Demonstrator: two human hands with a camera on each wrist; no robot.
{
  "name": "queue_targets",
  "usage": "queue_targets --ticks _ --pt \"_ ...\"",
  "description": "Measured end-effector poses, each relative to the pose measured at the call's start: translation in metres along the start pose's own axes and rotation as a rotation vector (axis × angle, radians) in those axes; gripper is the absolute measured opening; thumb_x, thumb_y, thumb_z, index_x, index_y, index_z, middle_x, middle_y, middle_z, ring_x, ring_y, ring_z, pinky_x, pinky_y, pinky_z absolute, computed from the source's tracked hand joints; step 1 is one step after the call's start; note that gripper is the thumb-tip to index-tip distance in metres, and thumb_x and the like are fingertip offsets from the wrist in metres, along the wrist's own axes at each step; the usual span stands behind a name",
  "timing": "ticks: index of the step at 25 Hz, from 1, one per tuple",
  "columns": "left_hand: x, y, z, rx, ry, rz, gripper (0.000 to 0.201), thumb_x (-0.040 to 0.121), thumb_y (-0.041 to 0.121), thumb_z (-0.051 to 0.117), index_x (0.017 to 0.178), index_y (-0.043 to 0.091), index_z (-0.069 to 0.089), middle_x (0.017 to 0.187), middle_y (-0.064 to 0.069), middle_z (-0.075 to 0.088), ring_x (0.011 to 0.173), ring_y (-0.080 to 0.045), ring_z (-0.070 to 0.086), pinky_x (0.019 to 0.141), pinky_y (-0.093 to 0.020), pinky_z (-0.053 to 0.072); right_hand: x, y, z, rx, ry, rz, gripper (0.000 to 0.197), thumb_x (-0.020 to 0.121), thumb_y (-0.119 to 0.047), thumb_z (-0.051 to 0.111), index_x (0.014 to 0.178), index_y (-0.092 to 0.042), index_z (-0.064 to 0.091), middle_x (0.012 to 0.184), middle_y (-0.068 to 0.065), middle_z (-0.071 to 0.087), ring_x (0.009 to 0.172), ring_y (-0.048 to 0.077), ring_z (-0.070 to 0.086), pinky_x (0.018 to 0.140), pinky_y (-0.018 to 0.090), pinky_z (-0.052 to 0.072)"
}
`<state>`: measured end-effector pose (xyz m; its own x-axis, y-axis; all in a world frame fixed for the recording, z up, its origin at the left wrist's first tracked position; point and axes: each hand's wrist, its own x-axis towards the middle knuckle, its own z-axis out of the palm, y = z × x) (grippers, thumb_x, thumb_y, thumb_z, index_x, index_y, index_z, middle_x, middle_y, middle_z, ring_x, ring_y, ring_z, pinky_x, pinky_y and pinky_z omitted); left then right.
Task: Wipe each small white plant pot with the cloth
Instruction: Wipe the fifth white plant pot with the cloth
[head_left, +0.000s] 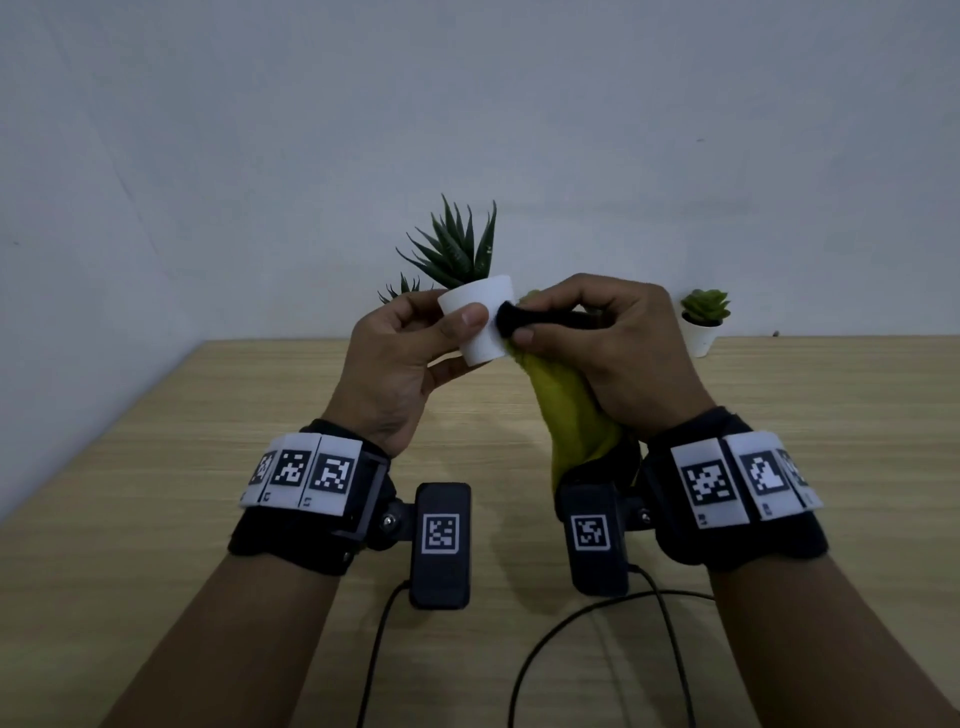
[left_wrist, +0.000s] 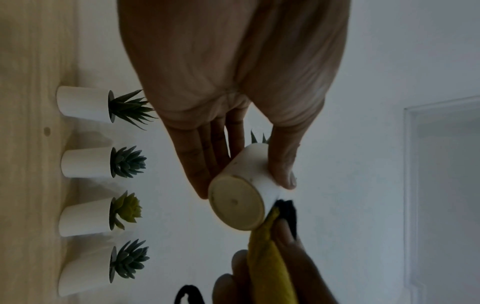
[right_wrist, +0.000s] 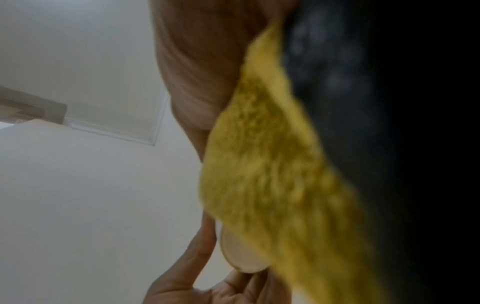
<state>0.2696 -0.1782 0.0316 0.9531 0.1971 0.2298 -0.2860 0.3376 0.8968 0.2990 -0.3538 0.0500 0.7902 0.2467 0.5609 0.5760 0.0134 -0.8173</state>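
Against a plain pale wall above the light wooden bench (head_left: 208, 467), one small white plant pot (head_left: 483, 325) is gripped aloft by the left hand (head_left: 395, 358) and rubbed with the yellow-and-black cloth (head_left: 566, 410) bunched in the right hand (head_left: 618, 348), while four matching pots (left_wrist: 85, 216) stand by the wall, their wiping judged outstanding.

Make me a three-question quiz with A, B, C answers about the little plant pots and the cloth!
1. Where is the small white plant pot being wiped?
A. lifted above the wooden table
B. standing on the table
C. on the floor

2. How many white pots stand in the row by the wall in the left wrist view?
A. two
B. four
C. six

3. What is the right hand doing?
A. resting flat
B. pointing
C. gripping the yellow and black cloth

Answers:
A, the left hand holds it in the air.
B, four stand side by side.
C, its fingers curl round the cloth against the pot.
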Motion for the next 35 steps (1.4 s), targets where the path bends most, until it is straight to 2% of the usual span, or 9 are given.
queue_targets --ticks 5,9,12,17,19,22,26,31,35 --pt "0.001 0.001 -0.001 -0.007 0.003 -0.011 0.046 0.066 0.011 0.078 0.106 0.003 0.058 0.103 -0.016 0.065 0.092 -0.028 0.068 0.074 -0.039 0.059 0.001 0.001 0.004 -0.012 0.081 -0.038 0.019 0.074 -0.004 0.080 0.079 -0.020 0.073 0.078 -0.009 0.072 0.078 0.004 0.068 0.073 0.021 0.054" --pt "0.001 0.002 0.000 0.026 0.007 -0.011 0.053 0.066 0.012 0.080 0.112 0.004 0.055 0.100 -0.014 0.068 0.089 -0.027 0.069 0.074 -0.040 0.060 -0.001 -0.001 0.002 0.007 -0.060 -0.008 0.017 0.074 0.001 0.078 0.081 -0.014 0.073 0.080 -0.004 0.072 0.079 0.006 0.068 0.072 0.021 0.054" --pt "-0.001 0.002 0.003 0.055 -0.022 0.001 0.053 0.069 0.018 0.078 0.117 0.004 0.060 0.101 -0.012 0.069 0.092 -0.026 0.070 0.075 -0.040 0.059 0.002 0.001 0.002 -0.038 0.044 -0.020 0.016 0.076 -0.004 0.077 0.081 -0.019 0.072 0.081 -0.007 0.072 0.079 0.005 0.067 0.075 0.025 0.055" --pt "-0.001 0.002 0.003 -0.009 -0.106 -0.079 0.048 0.082 0.021 0.064 0.122 -0.005 0.059 0.113 -0.017 0.065 0.102 -0.028 0.066 0.088 -0.048 0.054 0.004 0.009 -0.002 -0.078 0.149 0.018 0.020 0.076 -0.008 0.078 0.078 -0.026 0.071 0.078 -0.011 0.071 0.079 0.004 0.066 0.078 0.028 0.056" --pt "-0.001 0.002 0.004 0.017 -0.092 -0.068 0.046 0.081 0.020 0.071 0.120 -0.002 0.060 0.111 -0.016 0.067 0.100 -0.029 0.067 0.085 -0.048 0.057 0.004 0.008 -0.001 -0.059 0.144 0.024 0.018 0.076 -0.007 0.078 0.079 -0.024 0.072 0.079 -0.009 0.071 0.079 0.005 0.066 0.078 0.028 0.056" --pt "-0.002 0.003 0.005 0.064 -0.046 -0.033 0.049 0.069 0.021 0.075 0.113 0.006 0.063 0.099 -0.009 0.071 0.091 -0.028 0.070 0.074 -0.045 0.059 0.002 0.003 0.001 -0.011 0.073 -0.009 0.014 0.076 -0.005 0.078 0.082 -0.017 0.072 0.083 -0.004 0.072 0.081 0.007 0.068 0.077 0.025 0.056" --pt "-0.001 0.003 0.002 0.034 -0.078 -0.055 0.036 0.075 0.013 0.075 0.109 0.006 0.065 0.099 -0.010 0.071 0.090 -0.031 0.070 0.077 -0.046 0.058 0.004 0.005 -0.002 -0.051 0.171 -0.002 0.017 0.076 -0.008 0.078 0.080 -0.023 0.072 0.079 -0.011 0.071 0.078 0.000 0.066 0.073 0.018 0.052" --pt "-0.002 0.000 0.004 0.084 -0.069 0.003 0.052 0.067 0.011 0.072 0.117 0.001 0.059 0.098 -0.013 0.071 0.092 -0.027 0.070 0.073 -0.042 0.060 0.003 0.000 -0.002 -0.051 0.121 -0.035 0.015 0.076 -0.004 0.078 0.083 -0.016 0.073 0.081 -0.007 0.071 0.078 -0.001 0.066 0.073 0.018 0.053" --pt "-0.002 0.005 0.003 0.100 -0.059 0.047 0.052 0.064 0.011 0.074 0.114 0.006 0.059 0.090 -0.004 0.074 0.088 -0.023 0.071 0.068 -0.039 0.060 0.004 0.002 -0.003 -0.074 0.195 -0.052 0.019 0.076 -0.007 0.078 0.082 -0.024 0.071 0.081 -0.012 0.071 0.079 0.000 0.066 0.074 0.019 0.052"
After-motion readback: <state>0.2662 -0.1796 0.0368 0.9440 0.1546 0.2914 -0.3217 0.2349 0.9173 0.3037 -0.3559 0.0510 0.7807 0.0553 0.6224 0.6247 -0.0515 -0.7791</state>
